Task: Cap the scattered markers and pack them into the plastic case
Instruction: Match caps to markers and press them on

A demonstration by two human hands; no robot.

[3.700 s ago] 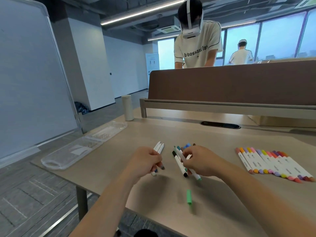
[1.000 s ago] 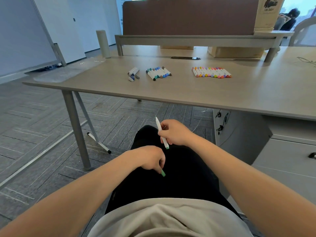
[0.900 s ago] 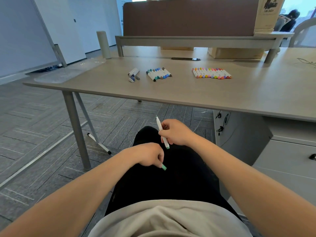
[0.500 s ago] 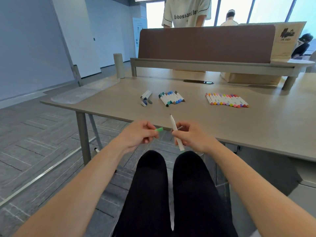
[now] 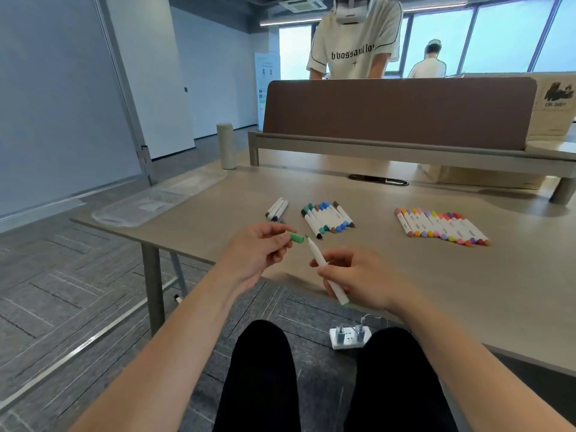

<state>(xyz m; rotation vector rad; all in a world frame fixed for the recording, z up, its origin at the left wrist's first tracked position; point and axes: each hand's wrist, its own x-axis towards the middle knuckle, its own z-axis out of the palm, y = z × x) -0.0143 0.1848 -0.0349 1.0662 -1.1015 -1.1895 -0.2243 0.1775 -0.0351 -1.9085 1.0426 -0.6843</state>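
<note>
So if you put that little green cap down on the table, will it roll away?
Probably a bit. The green cap pinched in the left hand looks round and smooth, so it could roll on the flat table. It looks small and likely light, so a nudge might send it over the near edge. It seems stiff plastic, unlikely to squash.
</note>
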